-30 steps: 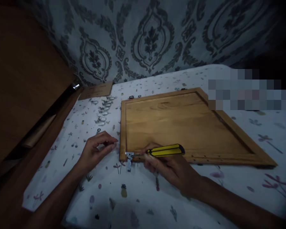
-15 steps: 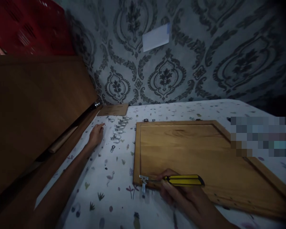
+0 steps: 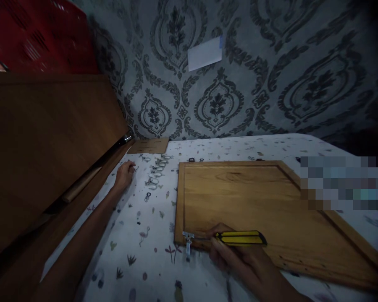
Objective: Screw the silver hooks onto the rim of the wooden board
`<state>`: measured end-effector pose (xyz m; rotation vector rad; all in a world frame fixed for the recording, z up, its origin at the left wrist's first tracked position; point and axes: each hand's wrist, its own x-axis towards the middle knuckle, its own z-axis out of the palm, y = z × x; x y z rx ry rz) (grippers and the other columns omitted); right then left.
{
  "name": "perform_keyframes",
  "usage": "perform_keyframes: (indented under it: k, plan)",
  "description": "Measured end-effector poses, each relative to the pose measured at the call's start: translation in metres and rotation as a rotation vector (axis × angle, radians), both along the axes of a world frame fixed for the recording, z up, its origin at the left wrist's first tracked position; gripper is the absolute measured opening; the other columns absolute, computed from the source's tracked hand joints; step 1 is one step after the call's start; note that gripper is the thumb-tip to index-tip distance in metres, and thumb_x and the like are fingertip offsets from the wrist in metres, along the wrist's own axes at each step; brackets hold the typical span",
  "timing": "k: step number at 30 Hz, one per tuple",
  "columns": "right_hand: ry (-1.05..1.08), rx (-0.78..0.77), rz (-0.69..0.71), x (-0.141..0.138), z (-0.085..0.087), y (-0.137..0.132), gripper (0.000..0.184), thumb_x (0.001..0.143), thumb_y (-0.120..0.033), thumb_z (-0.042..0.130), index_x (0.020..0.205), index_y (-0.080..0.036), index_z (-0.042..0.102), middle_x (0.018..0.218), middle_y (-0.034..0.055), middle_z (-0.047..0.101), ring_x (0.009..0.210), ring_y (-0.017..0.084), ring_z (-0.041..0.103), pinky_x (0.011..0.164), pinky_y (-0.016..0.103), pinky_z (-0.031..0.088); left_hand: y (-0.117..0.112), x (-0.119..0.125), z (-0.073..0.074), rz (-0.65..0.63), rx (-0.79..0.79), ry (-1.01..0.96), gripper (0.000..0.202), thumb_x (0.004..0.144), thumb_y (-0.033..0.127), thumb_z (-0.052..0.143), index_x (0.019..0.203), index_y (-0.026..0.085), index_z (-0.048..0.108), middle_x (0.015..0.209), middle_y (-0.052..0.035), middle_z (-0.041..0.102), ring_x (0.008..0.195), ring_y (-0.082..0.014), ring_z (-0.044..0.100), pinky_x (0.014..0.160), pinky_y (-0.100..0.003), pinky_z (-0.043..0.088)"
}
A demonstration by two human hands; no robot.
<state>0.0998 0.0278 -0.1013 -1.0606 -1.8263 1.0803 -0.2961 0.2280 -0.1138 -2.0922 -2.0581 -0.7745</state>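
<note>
My right hand [image 3: 236,256] is closed around a yellow and black screwdriver [image 3: 241,238]. The tool lies nearly level, its thin shaft pointing left at a small silver metal clip [image 3: 188,238]. That clip sits at the near left corner of a wooden board [image 3: 239,197], with one part hanging past the edge. Whether the tip touches the clip is too small to tell. Farther off on the left, my left hand [image 3: 124,174] rests by the cloth with curled fingers; what they hold, if anything, is hidden. Beside it lies a row of several metal clips [image 3: 156,171].
A patterned white cloth [image 3: 145,260] covers the table. Brown cardboard [image 3: 149,146] lies at the back, near a dark metal ring piece [image 3: 148,196]. A tall wooden panel [image 3: 56,138] borders the left, a red crate [image 3: 40,37] above it. The papered wall [image 3: 217,100] stands behind.
My left hand has drawn back slightly to the left, its fingers more curled. The right hand, screwdriver and clip hold nearly the same place; the view has shifted a little.
</note>
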Motion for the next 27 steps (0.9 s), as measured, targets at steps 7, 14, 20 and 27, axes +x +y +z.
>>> perform_keyframes:
  k: [7,14,20,27]
  plan:
    - [0.009,-0.053,0.006,0.002,-0.005,0.001,0.062,0.095,-0.072,0.036,0.080,-0.019,0.064,0.065,0.0041,0.061,0.056,0.015,0.059,0.053,0.027,0.053,0.001,0.015,0.006,0.005,-0.029,0.059,0.028,0.097,0.033,0.062,0.118,0.015,0.064,0.119,-0.0092,0.066,0.104,-0.0226,0.066,0.090,-0.044,0.057]
    - [0.070,0.047,0.072,0.004,0.001,-0.001,0.042,0.102,-0.053,0.041,0.088,-0.019,0.061,0.071,0.0026,0.061,0.059,0.013,0.059,0.052,0.024,0.051,-0.011,0.023,0.017,0.021,-0.037,-0.009,0.022,0.097,0.034,0.062,0.107,0.015,0.067,0.113,-0.0081,0.068,0.104,-0.0220,0.065,0.094,-0.045,0.054]
    - [0.122,0.028,0.112,0.003,0.001,0.001,0.034,0.103,-0.047,0.043,0.096,-0.018,0.060,0.073,0.0013,0.061,0.059,0.012,0.060,0.053,0.022,0.053,-0.027,0.033,0.032,0.017,0.014,-0.210,0.007,0.082,0.021,0.065,0.080,0.016,0.070,0.080,-0.0035,0.071,0.084,-0.0214,0.067,0.083,-0.033,0.053]
    - [0.145,0.059,0.108,0.004,0.004,0.001,0.038,0.103,-0.050,0.041,0.093,-0.018,0.060,0.076,0.0021,0.059,0.061,0.011,0.060,0.052,0.021,0.053,-0.112,0.096,0.046,-0.200,-0.101,-0.436,0.020,0.075,0.035,0.073,0.085,0.018,0.075,0.083,-0.0032,0.075,0.070,-0.0163,0.067,0.063,-0.024,0.054]
